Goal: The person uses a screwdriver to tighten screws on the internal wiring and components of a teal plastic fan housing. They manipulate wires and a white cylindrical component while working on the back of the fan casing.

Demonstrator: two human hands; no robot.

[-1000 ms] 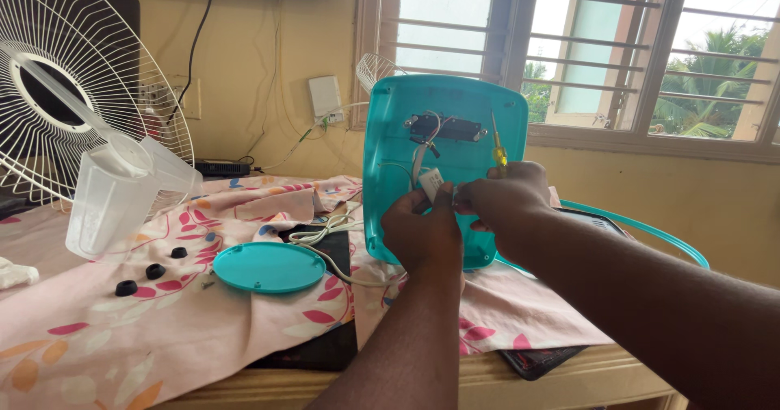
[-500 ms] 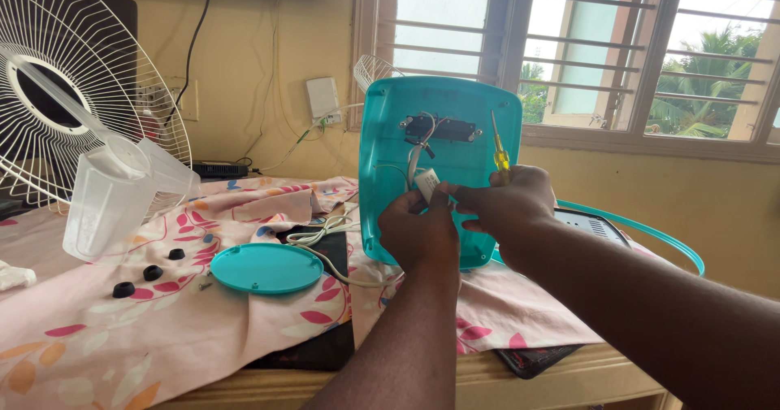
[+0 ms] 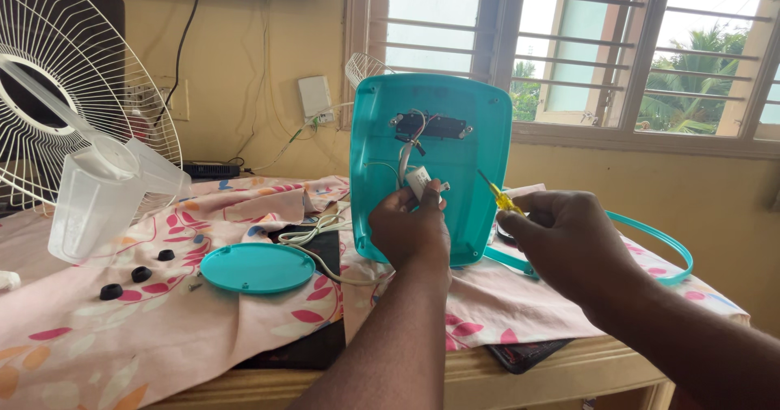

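Head view: right hand [image 3: 569, 243] has pulled off the upright teal fan base [image 3: 431, 166] toward 3 o'clock, fingers pinching a yellow screwdriver [image 3: 497, 197], while left hand [image 3: 409, 229] keeps pinching the white component [image 3: 418, 182] at its centre, leaving wiring exposed.

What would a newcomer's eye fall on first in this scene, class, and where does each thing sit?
First the upright teal housing at the centre, its wiring and dark inner part exposed. The left hand pinches a small white component against it, and the right hand beside it holds a yellow screwdriver. At far left stands a white wire fan grille, above a floral cloth.
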